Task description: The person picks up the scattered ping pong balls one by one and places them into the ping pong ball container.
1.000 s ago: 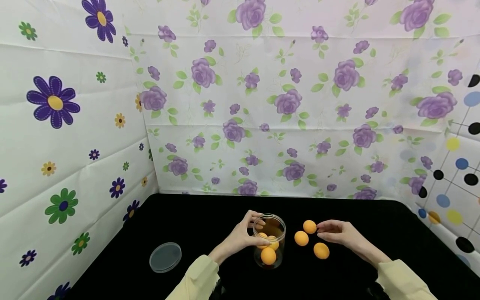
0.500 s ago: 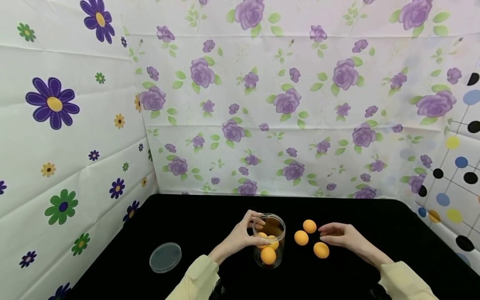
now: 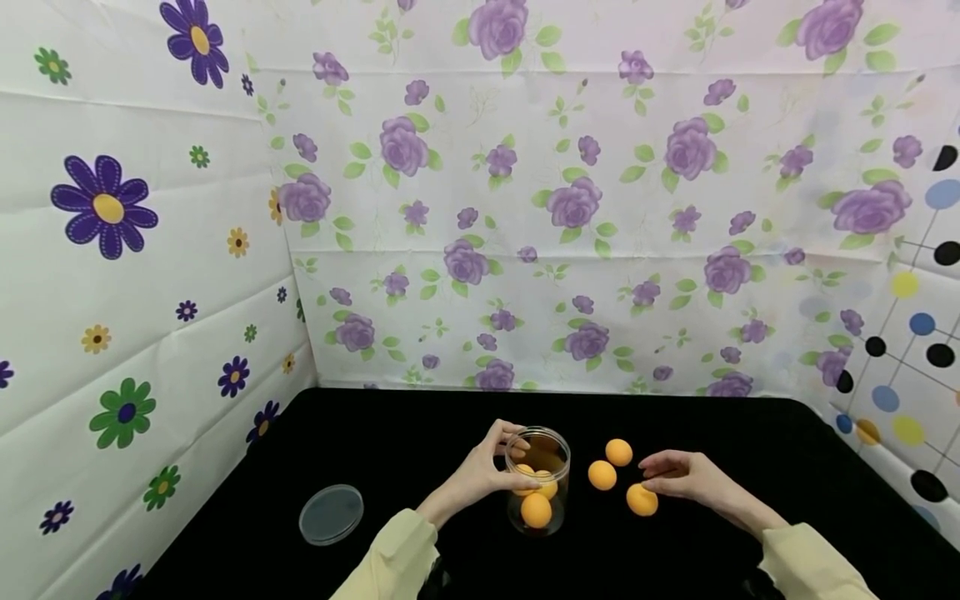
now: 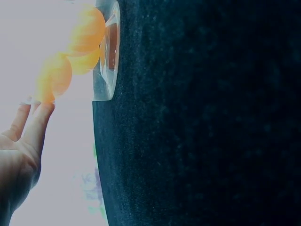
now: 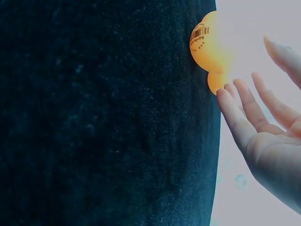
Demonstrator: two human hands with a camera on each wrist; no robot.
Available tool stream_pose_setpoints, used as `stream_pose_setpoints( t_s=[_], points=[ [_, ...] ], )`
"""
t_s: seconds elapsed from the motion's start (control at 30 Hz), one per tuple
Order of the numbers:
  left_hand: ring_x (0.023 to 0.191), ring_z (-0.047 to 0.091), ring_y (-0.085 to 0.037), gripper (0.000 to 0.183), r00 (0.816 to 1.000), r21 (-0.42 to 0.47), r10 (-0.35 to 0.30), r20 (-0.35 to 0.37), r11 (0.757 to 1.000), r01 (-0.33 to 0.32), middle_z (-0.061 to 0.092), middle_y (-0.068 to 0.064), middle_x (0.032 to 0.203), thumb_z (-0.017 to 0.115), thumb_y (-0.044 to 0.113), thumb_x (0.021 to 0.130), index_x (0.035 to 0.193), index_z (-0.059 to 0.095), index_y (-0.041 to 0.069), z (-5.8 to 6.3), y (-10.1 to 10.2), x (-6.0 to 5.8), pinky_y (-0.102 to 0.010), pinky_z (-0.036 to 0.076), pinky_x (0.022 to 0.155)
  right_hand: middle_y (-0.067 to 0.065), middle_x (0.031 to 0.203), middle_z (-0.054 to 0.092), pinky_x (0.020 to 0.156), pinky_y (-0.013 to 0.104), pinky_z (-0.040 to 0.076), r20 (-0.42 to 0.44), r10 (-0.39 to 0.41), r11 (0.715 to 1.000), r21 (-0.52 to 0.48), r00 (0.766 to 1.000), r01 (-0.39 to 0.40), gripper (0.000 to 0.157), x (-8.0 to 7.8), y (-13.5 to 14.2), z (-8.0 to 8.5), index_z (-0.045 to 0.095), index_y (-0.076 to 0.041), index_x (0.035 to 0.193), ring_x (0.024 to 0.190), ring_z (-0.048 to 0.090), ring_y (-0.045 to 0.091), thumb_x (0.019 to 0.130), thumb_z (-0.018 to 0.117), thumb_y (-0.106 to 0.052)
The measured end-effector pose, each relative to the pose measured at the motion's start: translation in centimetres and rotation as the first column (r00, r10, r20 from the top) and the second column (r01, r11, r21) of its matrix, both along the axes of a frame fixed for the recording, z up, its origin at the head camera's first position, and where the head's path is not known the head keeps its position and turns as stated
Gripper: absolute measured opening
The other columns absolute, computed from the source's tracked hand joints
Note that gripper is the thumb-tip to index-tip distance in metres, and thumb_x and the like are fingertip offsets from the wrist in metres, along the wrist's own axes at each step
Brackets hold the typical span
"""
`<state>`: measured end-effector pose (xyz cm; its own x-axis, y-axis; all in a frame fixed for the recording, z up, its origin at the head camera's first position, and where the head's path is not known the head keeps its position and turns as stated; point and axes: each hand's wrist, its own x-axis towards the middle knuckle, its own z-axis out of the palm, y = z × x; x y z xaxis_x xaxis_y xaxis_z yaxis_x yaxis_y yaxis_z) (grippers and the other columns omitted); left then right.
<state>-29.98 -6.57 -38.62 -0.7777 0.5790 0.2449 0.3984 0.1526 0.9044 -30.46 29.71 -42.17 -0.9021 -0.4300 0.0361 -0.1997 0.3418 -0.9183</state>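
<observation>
My left hand (image 3: pixel 480 468) holds a clear round jar (image 3: pixel 552 451) near its uncovered top, thumb in front and fingers behind. Several orange ping-pong balls (image 3: pixel 536 511) are inside, also visible through the wall in the left wrist view (image 4: pixel 57 74). To the jar's right, three loose ping-pong balls lie on the black table: a back one (image 3: pixel 618 452), a left one (image 3: pixel 602 475) and a front one (image 3: pixel 642 500). Just right of the front ball hovers my right hand (image 3: pixel 693 480), holding nothing, thumb and fingers apart. Black print marks the nearest ball (image 5: pixel 207 44) in the right wrist view.
A clear round lid (image 3: pixel 331 515) lies flat on the black table (image 3: pixel 420 425) left of the jar. Flower-printed sheets (image 3: pixel 480 208) stand behind the table and along its left side, with a dotted sheet (image 3: pixel 911 367) on the right.
My right hand has shifted slightly right and toward the front, from beside the back ball to beside the front one. The left hand and jar have stayed in place.
</observation>
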Motion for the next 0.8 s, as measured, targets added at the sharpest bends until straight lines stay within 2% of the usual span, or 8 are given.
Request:
stream_pose_setpoints(
  t_s=[0.27, 0.53, 0.8],
  points=[
    [0.110, 0.041, -0.037, 0.061, 1.000, 0.007, -0.002, 0.009, 1.000, 0.002, 0.045, -0.015, 0.121, 0.070, 0.020, 0.080, 0.129, 0.036, 0.007, -0.3, 0.0, -0.3, -0.040, 0.040, 0.083, 0.020, 0.108, 0.055, 0.076, 0.038, 0.047, 0.025, 0.052, 0.999, -0.009, 0.998, -0.052, 0.040, 0.0, 0.0, -0.2, 0.049, 0.011, 0.119, 0.092, 0.056, 0.029, 0.088, 0.060, -0.013],
    [0.109, 0.043, -0.028, 0.059, 1.000, 0.007, 0.017, 0.001, 1.000, -0.017, 0.046, -0.006, 0.120, 0.071, 0.025, 0.079, 0.128, 0.038, 0.019, -2.7, 0.0, -2.2, -0.039, 0.040, 0.082, 0.016, 0.107, 0.055, 0.075, 0.037, 0.046, 0.064, 0.105, 0.994, -0.021, 0.992, -0.104, 0.041, 0.0, 0.1, -0.5, 0.047, 0.012, 0.121, 0.092, 0.055, 0.030, 0.089, 0.059, -0.011],
    [0.108, 0.044, -0.027, 0.059, 0.999, 0.006, 0.026, -0.023, 1.000, -0.026, 0.047, -0.003, 0.119, 0.072, 0.029, 0.078, 0.127, 0.039, 0.022, -2.9, 0.1, -2.2, -0.040, 0.040, 0.082, 0.018, 0.110, 0.054, 0.074, 0.035, 0.047, 0.053, 0.150, 0.988, -0.035, 0.987, -0.148, 0.043, -0.1, 0.1, -0.9, 0.046, 0.014, 0.120, 0.095, 0.054, 0.031, 0.087, 0.061, -0.008]
  ],
)
